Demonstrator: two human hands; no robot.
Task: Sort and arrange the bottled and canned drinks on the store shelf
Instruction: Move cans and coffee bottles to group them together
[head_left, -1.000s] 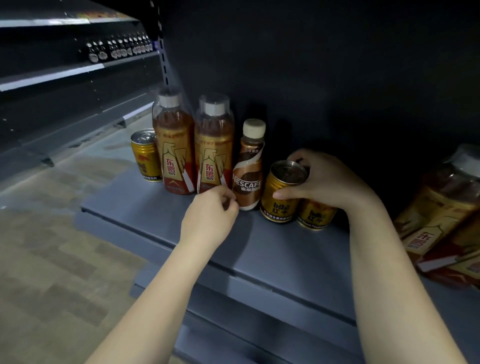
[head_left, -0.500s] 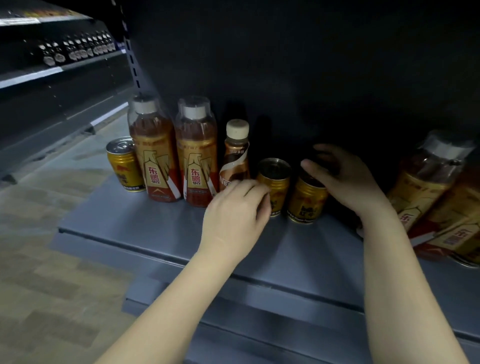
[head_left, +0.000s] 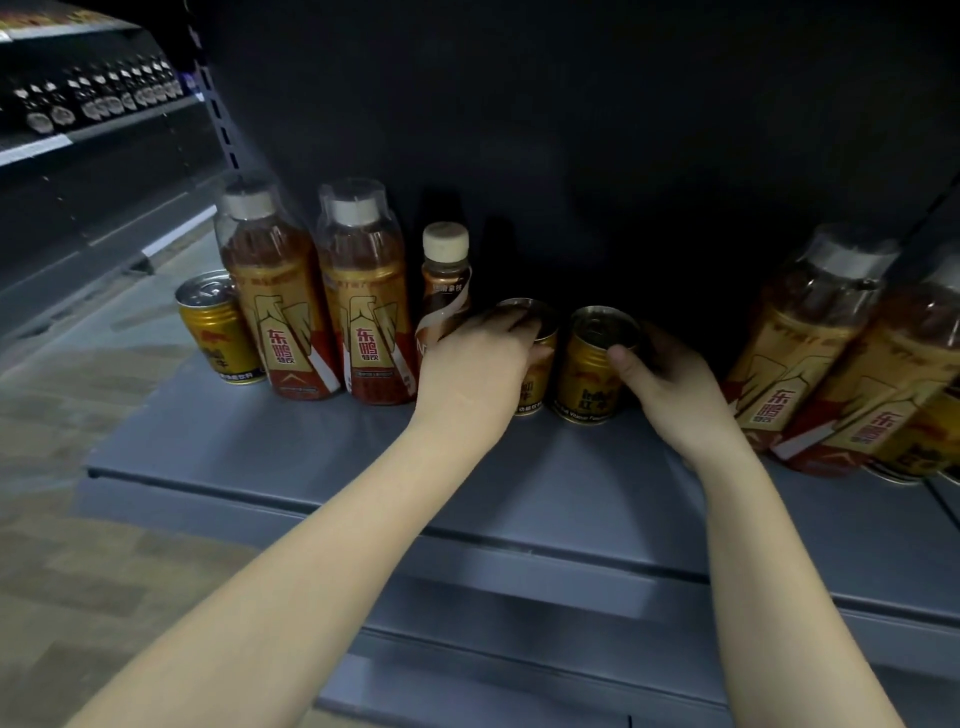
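two bare forearms reach in from 6 o'clock over the front lip of the grey shelf (head_left: 322, 467). the left hand (head_left: 470, 374) wraps a gold can (head_left: 537, 364), fingers curled over its rim; the can stands upright, long axis vertical, near the middle of the shelf. the right hand (head_left: 660, 384) grips a second gold can (head_left: 592, 369) just at 3 o'clock of the first, thumb on the rim, palm round its far side; this can is upright too, pull-tab lid facing up. at 9 o'clock of the left hand stand a small brown coffee bottle (head_left: 444, 280), partly hidden by the knuckles, then two tall amber drink bottles (head_left: 363, 306), and a lone gold can (head_left: 218, 332) at the shelf's end. at 3 o'clock a cluster of leaning amber bottles (head_left: 800, 353) crowds the right wrist. at 10 o'clock, far off, another dark shelf (head_left: 93, 104) carries small bottles.
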